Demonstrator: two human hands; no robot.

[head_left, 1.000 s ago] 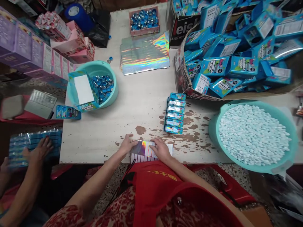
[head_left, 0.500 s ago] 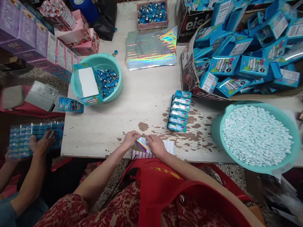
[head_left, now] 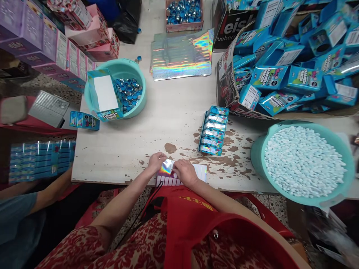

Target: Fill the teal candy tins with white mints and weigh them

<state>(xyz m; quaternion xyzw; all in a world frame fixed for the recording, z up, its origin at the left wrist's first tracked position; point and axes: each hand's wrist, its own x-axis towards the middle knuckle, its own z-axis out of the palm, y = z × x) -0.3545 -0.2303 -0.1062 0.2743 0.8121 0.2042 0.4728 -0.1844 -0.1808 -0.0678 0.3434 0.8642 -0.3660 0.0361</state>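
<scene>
A small shiny holographic piece (head_left: 166, 167) lies between my hands at the table's front edge. My left hand (head_left: 157, 161) pinches its upper left part with fingertips closed. My right hand (head_left: 184, 171) has its fingers curled at the right side of the piece, over a white-and-purple sheet (head_left: 200, 171) with ruled sections. Whatever the right fingertips hold is too small to make out. Right of my hands and further back stands a row of several blue boxes (head_left: 214, 130) with shiny strips on them.
A tub of pale candies (head_left: 256, 153) stands right, below a carton (head_left: 228, 84) of blue boxes. Holographic sheets (head_left: 182, 56) lie at the back. A turquoise tub (head_left: 142, 93) of metal caps stands left. A co-worker's arm (head_left: 53, 188) is at far left, beside wrapped blue packs (head_left: 42, 160).
The holographic piece lies flatter and further left, with my hands slightly changed around it. The co-worker's hands have gone from on top of the blue packs. The view has shifted slightly.
</scene>
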